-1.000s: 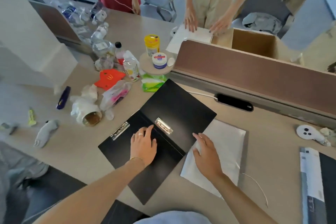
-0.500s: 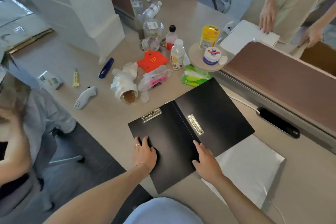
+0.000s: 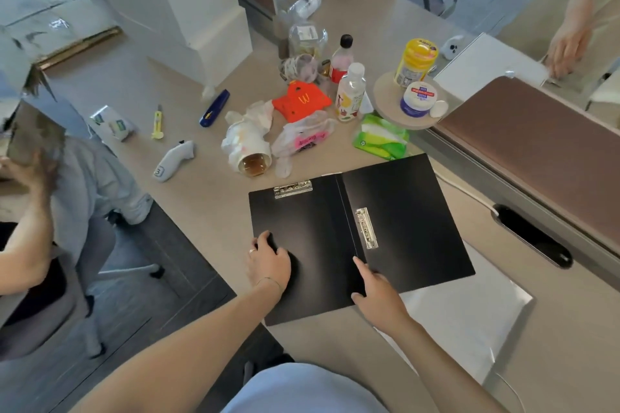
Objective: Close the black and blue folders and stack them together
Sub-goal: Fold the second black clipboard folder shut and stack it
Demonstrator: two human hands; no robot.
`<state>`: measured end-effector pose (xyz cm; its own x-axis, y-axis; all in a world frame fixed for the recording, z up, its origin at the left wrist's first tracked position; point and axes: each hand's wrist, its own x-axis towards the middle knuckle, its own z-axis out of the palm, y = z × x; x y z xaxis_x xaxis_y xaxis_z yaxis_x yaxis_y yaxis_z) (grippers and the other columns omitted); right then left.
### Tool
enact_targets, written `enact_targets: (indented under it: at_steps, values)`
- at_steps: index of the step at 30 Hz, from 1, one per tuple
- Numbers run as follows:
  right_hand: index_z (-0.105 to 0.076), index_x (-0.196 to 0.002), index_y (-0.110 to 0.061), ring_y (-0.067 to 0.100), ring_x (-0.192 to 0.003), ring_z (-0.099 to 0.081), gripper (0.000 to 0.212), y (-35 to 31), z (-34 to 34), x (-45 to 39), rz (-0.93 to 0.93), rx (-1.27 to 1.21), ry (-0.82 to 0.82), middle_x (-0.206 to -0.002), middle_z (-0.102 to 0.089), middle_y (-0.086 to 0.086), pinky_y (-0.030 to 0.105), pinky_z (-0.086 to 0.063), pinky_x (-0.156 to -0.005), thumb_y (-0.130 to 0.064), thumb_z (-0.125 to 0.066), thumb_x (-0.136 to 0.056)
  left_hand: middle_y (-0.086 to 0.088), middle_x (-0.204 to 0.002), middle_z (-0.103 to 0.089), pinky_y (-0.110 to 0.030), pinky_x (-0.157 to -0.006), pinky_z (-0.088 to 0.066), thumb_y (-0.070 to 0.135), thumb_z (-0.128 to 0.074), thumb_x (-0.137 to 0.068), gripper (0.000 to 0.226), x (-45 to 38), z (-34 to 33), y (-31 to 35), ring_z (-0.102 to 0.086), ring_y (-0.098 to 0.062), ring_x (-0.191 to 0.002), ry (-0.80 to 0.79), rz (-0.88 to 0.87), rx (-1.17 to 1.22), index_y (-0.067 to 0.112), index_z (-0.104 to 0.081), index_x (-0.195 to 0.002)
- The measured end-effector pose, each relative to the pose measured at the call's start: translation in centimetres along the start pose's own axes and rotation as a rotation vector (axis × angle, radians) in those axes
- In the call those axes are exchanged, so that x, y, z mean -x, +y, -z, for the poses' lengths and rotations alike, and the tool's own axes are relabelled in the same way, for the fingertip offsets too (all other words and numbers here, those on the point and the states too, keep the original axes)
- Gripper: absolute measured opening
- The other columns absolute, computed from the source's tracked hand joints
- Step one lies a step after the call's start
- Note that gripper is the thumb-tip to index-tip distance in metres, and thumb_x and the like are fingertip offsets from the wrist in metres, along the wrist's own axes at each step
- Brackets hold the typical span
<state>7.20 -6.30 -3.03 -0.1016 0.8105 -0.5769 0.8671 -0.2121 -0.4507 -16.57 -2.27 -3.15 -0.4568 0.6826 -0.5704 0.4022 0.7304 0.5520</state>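
The black folder (image 3: 396,211) lies open and flat on the desk, inside up, with a metal clip (image 3: 293,188) on its left cover and another (image 3: 365,228) beside the spine. My left hand (image 3: 268,263) is at the outer edge of the left cover, fingers curled over that edge. My right hand (image 3: 377,293) rests on the near edge by the spine, index finger stretched out on the black surface. The blue folder is not in view.
A white sheet (image 3: 469,318) lies under the folder's right corner. Beyond the folder are a tipped cup (image 3: 250,151), a tissue pack (image 3: 380,141), bottles (image 3: 350,97) and an orange carton (image 3: 302,100). A brown divider (image 3: 536,144) runs on the right. People stand behind it; another sits left.
My view has swung left and down. Both hands have slid from the middle of the folder to its near side, the left one out to the cover's outer edge. The folder stays open.
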Motion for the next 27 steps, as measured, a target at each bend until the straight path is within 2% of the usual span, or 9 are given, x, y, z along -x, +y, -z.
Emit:
enact_targets:
  at_steps: [3,7,11,16,20,23,25,27]
  values:
    - [-0.013,-0.155,-0.041,0.023,-0.137,-0.044,0.076,0.2,-0.2,0.2,-0.018,-0.015,-0.001,-0.154,-0.042,0.001,0.039,-0.048,-0.104,-0.029,-0.057,-0.095,-0.011,-0.145,-0.043,-0.050,-0.111,-0.039,0.025,-0.049,-0.091,0.054,-0.9,0.4,0.2,-0.043,-0.034,-0.131,0.051,0.045,0.077,0.031,-0.042,-0.143]
    - [-0.013,-0.154,-0.043,0.020,-0.124,-0.055,0.076,0.6,-0.3,0.6,-0.031,-0.013,-0.009,-0.144,-0.050,0.005,0.037,-0.053,-0.097,-0.028,-0.056,-0.094,-0.014,-0.143,-0.048,-0.045,-0.112,-0.036,0.023,-0.051,-0.090,0.054,-2.0,1.0,0.9,-0.044,-0.036,-0.132,0.107,0.110,0.168,0.023,-0.046,-0.144]
    - [-0.016,-0.155,-0.042,0.019,-0.119,-0.058,0.074,0.7,-0.2,1.0,-0.043,0.014,-0.006,-0.144,-0.048,0.006,0.035,-0.052,-0.097,-0.026,-0.056,-0.094,-0.013,-0.141,-0.051,-0.047,-0.112,-0.036,0.025,-0.050,-0.087,0.054,-3.1,1.5,0.9,-0.047,-0.035,-0.131,0.108,0.167,0.192,0.021,-0.049,-0.141]
    - [-0.020,-0.153,-0.043,0.017,-0.100,-0.063,0.073,1.1,0.2,1.0,-0.075,0.013,-0.007,-0.132,-0.053,0.007,0.035,-0.055,-0.092,-0.026,-0.058,-0.093,-0.013,-0.132,-0.057,-0.047,-0.111,-0.039,0.027,-0.049,-0.086,0.045,-4.0,2.1,1.2,-0.049,-0.036,-0.128,0.106,0.256,0.251,0.021,-0.061,-0.129]
    - [-0.021,-0.153,-0.043,0.017,-0.098,-0.063,0.074,1.0,0.3,0.9,-0.085,0.015,-0.010,-0.130,-0.053,0.006,0.035,-0.056,-0.091,-0.026,-0.058,-0.092,-0.013,-0.126,-0.061,-0.048,-0.106,-0.044,0.026,-0.050,-0.082,0.041,-4.6,2.2,1.5,-0.052,-0.036,-0.122,0.116,0.300,0.320,0.020,-0.063,-0.120]
    - [-0.020,-0.154,-0.042,0.016,-0.096,-0.063,0.073,0.9,0.3,0.9,-0.086,0.021,-0.012,-0.129,-0.052,0.007,0.033,-0.055,-0.090,-0.026,-0.058,-0.093,-0.011,-0.121,-0.060,-0.047,-0.102,-0.046,0.022,-0.053,-0.084,0.030,-4.4,2.5,1.9,-0.055,-0.034,-0.108,0.102,0.308,0.433,0.019,-0.055,-0.114]
    - [-0.020,-0.154,-0.041,0.015,-0.099,-0.062,0.073,0.7,0.3,1.1,-0.078,0.018,-0.013,-0.132,-0.051,0.007,0.032,-0.055,-0.090,-0.025,-0.057,-0.093,-0.011,-0.116,-0.059,-0.040,-0.092,-0.047,0.015,-0.055,-0.090,0.029,-3.8,3.0,2.2,-0.053,-0.030,-0.098,0.078,0.273,0.477,0.014,-0.052,-0.119]
    - [-0.020,-0.155,-0.040,0.016,-0.111,-0.059,0.073,0.3,0.2,1.5,-0.053,-0.003,-0.017,-0.141,-0.049,0.005,0.031,-0.052,-0.091,-0.023,-0.056,-0.094,-0.008,-0.113,-0.058,-0.036,-0.082,-0.045,0.013,-0.054,-0.094,0.029,-3.4,3.5,2.2,-0.054,-0.026,-0.097,0.062,0.225,0.473,0.014,-0.050,-0.123]
